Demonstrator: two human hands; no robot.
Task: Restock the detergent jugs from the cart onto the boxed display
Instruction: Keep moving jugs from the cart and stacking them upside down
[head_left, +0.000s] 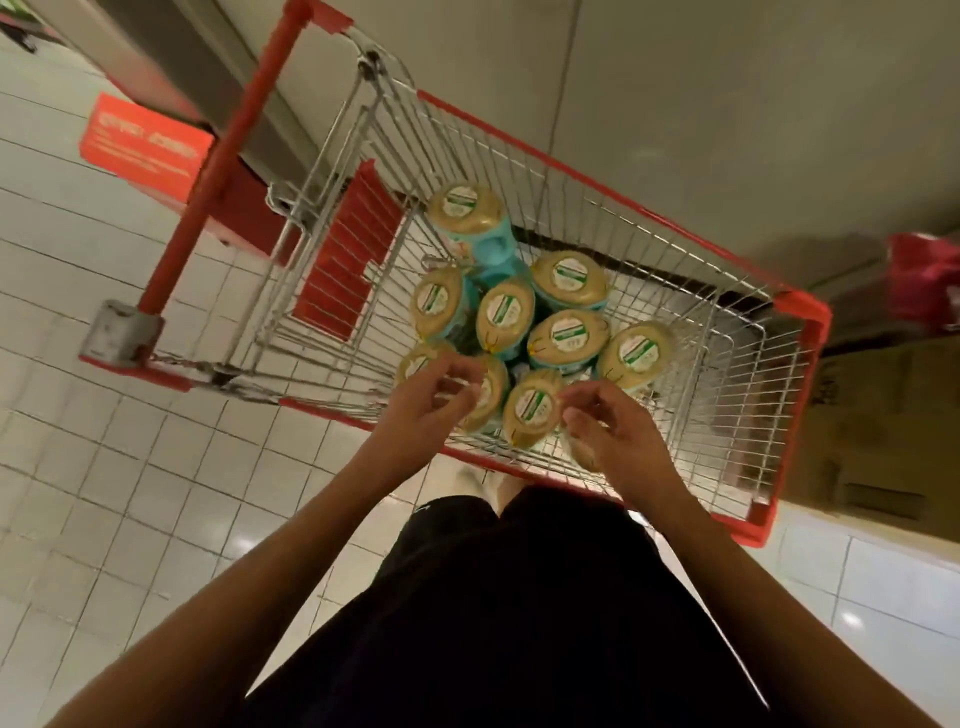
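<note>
Left hand (434, 397) and right hand (615, 431) over jugs (485, 249) in cart (805, 312), nothing held.
Fingers of both were loosely curled, empty, just above the near caps (532, 410). Jugs stood upright, packed together. I judged them full: heavy, rigid, slick-sided. Broad caps offer poor purchase; I'd reach below for a handle, hidden from here.

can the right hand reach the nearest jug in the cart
Probably yes: the right hand hovers right beside that jug, the cart is open-topped, and nothing lies between them.
</note>
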